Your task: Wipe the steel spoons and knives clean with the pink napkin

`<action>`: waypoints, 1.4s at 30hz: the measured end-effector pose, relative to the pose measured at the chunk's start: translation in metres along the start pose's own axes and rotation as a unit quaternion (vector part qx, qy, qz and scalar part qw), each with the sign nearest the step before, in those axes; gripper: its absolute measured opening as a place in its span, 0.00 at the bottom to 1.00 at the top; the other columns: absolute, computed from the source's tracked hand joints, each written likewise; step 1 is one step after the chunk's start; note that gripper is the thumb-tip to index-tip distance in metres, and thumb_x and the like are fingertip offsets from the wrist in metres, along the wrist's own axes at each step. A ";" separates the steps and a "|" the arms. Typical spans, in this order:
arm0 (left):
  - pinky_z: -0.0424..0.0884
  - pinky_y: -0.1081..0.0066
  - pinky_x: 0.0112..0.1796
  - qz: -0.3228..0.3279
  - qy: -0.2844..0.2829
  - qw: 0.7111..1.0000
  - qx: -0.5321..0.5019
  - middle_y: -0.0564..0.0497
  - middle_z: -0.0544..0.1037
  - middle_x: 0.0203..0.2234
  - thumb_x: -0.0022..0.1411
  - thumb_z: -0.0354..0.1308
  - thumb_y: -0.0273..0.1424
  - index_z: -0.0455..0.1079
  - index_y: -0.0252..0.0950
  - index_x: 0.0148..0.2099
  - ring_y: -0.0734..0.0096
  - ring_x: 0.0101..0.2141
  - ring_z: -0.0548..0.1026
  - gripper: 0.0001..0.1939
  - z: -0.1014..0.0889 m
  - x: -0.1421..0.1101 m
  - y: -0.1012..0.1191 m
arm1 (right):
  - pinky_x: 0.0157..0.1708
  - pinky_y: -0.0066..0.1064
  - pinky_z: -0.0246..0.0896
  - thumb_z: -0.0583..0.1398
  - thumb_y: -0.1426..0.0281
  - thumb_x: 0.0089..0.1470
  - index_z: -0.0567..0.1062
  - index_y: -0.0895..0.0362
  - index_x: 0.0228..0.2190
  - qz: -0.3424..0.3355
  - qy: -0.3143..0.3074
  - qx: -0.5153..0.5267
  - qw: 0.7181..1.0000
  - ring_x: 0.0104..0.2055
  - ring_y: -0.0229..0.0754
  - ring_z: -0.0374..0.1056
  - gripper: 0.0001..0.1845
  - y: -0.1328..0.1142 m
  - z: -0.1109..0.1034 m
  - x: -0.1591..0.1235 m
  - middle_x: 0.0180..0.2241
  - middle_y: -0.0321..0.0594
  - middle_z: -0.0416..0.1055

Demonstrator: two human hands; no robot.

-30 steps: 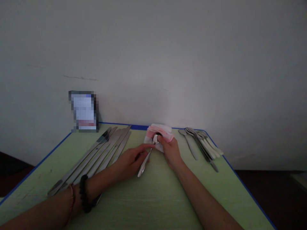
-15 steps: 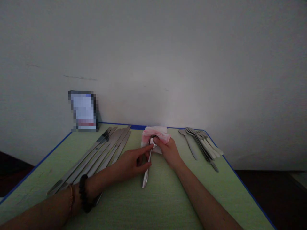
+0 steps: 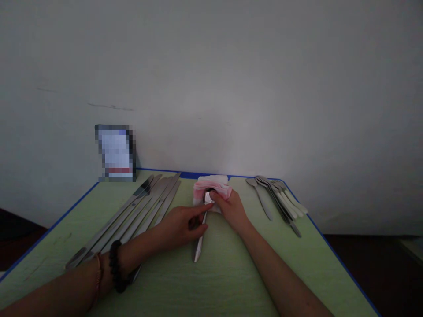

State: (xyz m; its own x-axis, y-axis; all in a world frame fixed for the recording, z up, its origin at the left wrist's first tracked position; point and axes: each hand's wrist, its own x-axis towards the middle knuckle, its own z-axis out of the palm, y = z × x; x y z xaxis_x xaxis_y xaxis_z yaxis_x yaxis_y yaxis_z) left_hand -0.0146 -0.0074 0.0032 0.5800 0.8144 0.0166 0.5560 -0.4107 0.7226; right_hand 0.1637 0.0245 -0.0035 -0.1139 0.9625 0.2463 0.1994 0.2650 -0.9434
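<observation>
A shiny metal spoon (image 3: 198, 250) is held over the middle of the table, its bowl up against a folded pink and white cloth (image 3: 211, 181). My left hand (image 3: 180, 224) grips the spoon near the neck between thumb and fingers, and the handle points down toward me. On the far side, my right hand (image 3: 231, 209) clasps the cloth around the bowl, with the thumb pressed on the bowl's inside. The cloth hides the underside of the bowl and most of the right fingers.
Several long table knives (image 3: 132, 220) lie side by side at the left, partly under my left forearm. On the right are a single spoon (image 3: 261, 200), a stack of spoons (image 3: 276, 198) and white-handled cutlery (image 3: 292, 200). A blurred-out screen device (image 3: 115, 152) leans against the wall.
The cloth, the spoon's bowl and my right hand have shifted slightly left and toward me. The spoon's handle end has moved a little left and nearer. Both grips stay the same.
</observation>
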 end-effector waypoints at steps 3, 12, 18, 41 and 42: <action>0.57 0.78 0.25 0.003 -0.006 1.000 0.002 0.59 0.67 0.21 0.58 0.52 0.33 0.66 0.38 0.58 0.77 0.21 0.63 0.25 0.000 0.000 0.000 | 0.51 0.40 0.60 0.58 0.68 0.51 0.78 0.56 0.40 -0.012 -0.014 0.005 1.000 0.46 0.46 0.70 0.15 0.000 0.000 0.001 0.42 0.40 0.77; 0.58 0.77 0.26 -0.006 0.004 1.000 -0.007 0.58 0.69 0.23 0.57 0.53 0.34 0.65 0.36 0.58 0.76 0.22 0.65 0.25 0.000 0.000 0.000 | 0.52 0.41 0.60 0.57 0.67 0.52 0.78 0.55 0.42 -0.008 -0.013 0.013 1.000 0.46 0.46 0.70 0.15 -0.001 0.000 0.001 0.44 0.40 0.76; 0.59 0.77 0.26 0.002 0.005 1.000 -0.029 0.59 0.69 0.22 0.57 0.52 0.33 0.62 0.35 0.60 0.76 0.22 0.65 0.27 0.001 0.001 0.000 | 0.52 0.40 0.59 0.57 0.67 0.53 0.78 0.56 0.41 -0.001 -0.015 0.016 1.000 0.46 0.46 0.70 0.15 -0.003 -0.001 0.001 0.43 0.40 0.76; 0.57 0.77 0.24 0.000 0.004 0.986 -0.169 0.61 0.65 0.21 0.56 0.51 0.30 0.48 0.33 0.66 0.78 0.21 0.61 0.37 0.000 0.001 -0.002 | 0.51 0.39 0.60 0.59 0.66 0.50 0.78 0.56 0.39 0.027 -0.004 0.069 0.997 0.47 0.46 0.70 0.14 0.005 0.000 0.002 0.44 0.41 0.76; 0.56 0.77 0.24 -0.005 0.000 0.982 -0.189 0.61 0.65 0.21 0.55 0.51 0.30 0.50 0.32 0.66 0.78 0.21 0.61 0.36 -0.001 0.001 -0.001 | 0.51 0.40 0.61 0.59 0.66 0.50 0.78 0.56 0.39 0.027 -0.005 0.071 0.997 0.47 0.47 0.70 0.14 0.005 0.000 0.001 0.44 0.41 0.76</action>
State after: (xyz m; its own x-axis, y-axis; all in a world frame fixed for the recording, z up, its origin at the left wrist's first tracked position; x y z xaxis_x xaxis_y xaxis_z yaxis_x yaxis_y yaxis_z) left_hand -0.0154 -0.0059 0.0034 0.5760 0.8174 0.0071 0.3019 -0.2208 0.9274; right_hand 0.1643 0.0272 -0.0076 -0.1174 0.9742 0.1930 0.0654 0.2015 -0.9773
